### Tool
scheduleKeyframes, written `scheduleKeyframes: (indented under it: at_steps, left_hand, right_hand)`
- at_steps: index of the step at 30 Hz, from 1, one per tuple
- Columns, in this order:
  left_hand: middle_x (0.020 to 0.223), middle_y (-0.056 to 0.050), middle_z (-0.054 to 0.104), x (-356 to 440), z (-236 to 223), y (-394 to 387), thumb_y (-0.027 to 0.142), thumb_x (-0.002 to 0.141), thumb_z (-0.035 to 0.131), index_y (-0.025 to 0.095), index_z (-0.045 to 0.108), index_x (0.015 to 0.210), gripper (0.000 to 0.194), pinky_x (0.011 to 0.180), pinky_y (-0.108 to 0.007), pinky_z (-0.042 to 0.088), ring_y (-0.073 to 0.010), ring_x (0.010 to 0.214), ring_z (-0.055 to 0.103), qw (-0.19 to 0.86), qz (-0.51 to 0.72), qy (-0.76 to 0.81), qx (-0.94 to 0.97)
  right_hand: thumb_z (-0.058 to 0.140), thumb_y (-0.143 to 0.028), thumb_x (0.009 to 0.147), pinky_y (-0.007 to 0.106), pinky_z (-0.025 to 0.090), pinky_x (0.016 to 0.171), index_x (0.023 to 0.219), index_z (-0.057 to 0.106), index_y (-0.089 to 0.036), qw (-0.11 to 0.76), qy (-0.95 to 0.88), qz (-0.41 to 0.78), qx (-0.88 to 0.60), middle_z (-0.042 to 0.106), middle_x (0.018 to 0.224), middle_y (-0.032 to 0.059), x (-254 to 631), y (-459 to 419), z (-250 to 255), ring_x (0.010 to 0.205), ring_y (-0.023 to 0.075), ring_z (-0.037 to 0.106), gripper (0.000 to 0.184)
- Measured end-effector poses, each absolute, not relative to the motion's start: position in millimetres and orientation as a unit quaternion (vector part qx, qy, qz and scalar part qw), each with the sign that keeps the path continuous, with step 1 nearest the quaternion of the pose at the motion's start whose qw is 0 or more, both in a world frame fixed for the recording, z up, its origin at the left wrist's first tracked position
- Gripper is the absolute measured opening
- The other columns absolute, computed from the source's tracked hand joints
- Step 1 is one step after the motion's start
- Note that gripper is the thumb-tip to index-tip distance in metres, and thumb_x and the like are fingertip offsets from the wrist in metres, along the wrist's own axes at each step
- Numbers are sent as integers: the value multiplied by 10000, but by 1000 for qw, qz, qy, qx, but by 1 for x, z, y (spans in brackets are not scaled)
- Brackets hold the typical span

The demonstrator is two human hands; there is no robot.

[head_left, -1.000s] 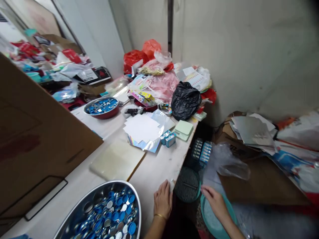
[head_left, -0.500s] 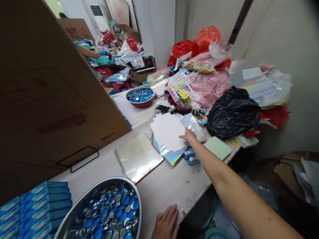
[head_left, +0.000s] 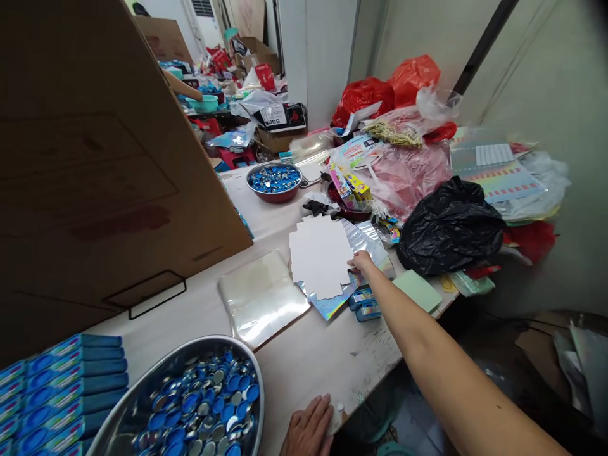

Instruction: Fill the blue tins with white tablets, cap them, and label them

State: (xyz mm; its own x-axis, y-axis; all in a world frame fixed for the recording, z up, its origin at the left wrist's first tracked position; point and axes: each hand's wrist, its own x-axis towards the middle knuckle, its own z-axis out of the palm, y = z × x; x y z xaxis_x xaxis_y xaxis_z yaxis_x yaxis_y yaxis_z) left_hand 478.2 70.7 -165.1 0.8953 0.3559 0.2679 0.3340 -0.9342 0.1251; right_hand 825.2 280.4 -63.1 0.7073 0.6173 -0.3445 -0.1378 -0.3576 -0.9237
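My right hand (head_left: 360, 261) reaches far across the table and pinches the right edge of a white die-cut card sheet (head_left: 320, 256). Shiny holographic sheets (head_left: 332, 306) stick out beneath the card. Close to the near table edge my left hand (head_left: 310, 425) lies flat, fingers stretched forward. A small whitish scrap shows beside its fingertips; whether the hand touches it I cannot tell. To its left stands a large metal bowl (head_left: 258, 405) of blue and silver round caps. Two small blue boxes (head_left: 365, 306) sit just below my right wrist.
A clear plastic-film stack (head_left: 266, 297) lies mid-table. At left are a tall cardboard panel (head_left: 118, 164) and stacked blue boxes (head_left: 71, 392). Farther back are a second bowl of caps (head_left: 275, 196), a black bag (head_left: 451, 228) and a pale green scale-like block (head_left: 418, 290). Another person's arm (head_left: 183, 85) shows behind.
My right hand has gone from beside the table to the white card, which has now turned and shifted slightly. My left hand stays at the table edge. The view has swung right.
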Motion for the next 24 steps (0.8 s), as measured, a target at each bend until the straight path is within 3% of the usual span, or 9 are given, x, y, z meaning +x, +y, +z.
scheduleKeyframes:
  at_steps: [3, 7, 11, 15, 17, 19, 21, 24]
  left_hand:
    - [1268, -6, 466, 477, -161, 70, 273, 795, 417, 237, 387, 1256, 464, 782, -232, 394, -137, 1120, 436, 50, 123, 187, 973]
    - [1291, -3, 438, 477, -159, 66, 261, 803, 419, 270, 351, 1273, 476, 841, -272, 397, -149, 1144, 422, 130, 97, 226, 960]
    - [1246, -44, 489, 485, -150, 66, 380, 789, 427, 271, 439, 1213, 438, 906, -360, 385, -195, 1123, 451, 378, 149, 324, 855]
    - [1159, -121, 546, 501, -105, 71, 506, 809, 273, 198, 417, 1220, 533, 832, -389, 445, -222, 1038, 526, 656, 315, 493, 477]
    - [1093, -120, 581, 505, -71, 74, 513, 774, 369, 184, 421, 1200, 540, 824, -402, 448, -235, 995, 550, 726, 356, 497, 315]
    - [1007, -99, 615, 502, -41, 77, 412, 686, 568, 186, 444, 1157, 537, 826, -411, 444, -237, 942, 573, 742, 338, 536, 219]
    - [964, -74, 625, 493, -20, 78, 341, 617, 645, 201, 475, 1105, 535, 832, -420, 436, -236, 919, 580, 715, 321, 593, 186]
    - [943, -62, 623, 467, -9, 77, 332, 574, 651, 199, 571, 944, 402, 889, -413, 398, -263, 1001, 532, 626, 317, 669, 246]
  right_hand:
    - [570, -18, 517, 201, 420, 417, 695, 477, -154, 545, -192, 388, -718, 530, 559, -46, 810, 279, -44, 488, 101, 527, 242]
    - [536, -97, 563, 159, 408, 411, 833, 471, -176, 571, -249, 401, -672, 556, 609, -59, 788, 251, -12, 492, 76, 519, 288]
    - [571, -186, 566, 149, 375, 391, 890, 453, -170, 595, -272, 401, -642, 562, 594, -51, 769, 179, 1, 497, 85, 508, 345]
    - [629, -228, 563, 149, 363, 387, 898, 443, -174, 594, -232, 472, -609, 573, 620, -38, 750, 92, -8, 489, 80, 496, 387]
    - [654, -253, 560, 149, 355, 381, 891, 437, -186, 574, -209, 525, -592, 578, 637, -38, 743, 60, -15, 478, 76, 494, 401]
    - [665, -287, 574, 161, 372, 405, 889, 451, -188, 533, -220, 581, -574, 588, 673, -28, 743, 44, -20, 497, 81, 512, 394]
    - [657, -320, 597, 183, 399, 451, 896, 486, -175, 490, -269, 596, -576, 592, 718, -9, 754, 48, -22, 540, 91, 537, 374]
    - [583, -372, 670, 214, 429, 519, 923, 529, -162, 465, -340, 464, -672, 590, 790, 18, 792, 90, -23, 646, 122, 569, 333]
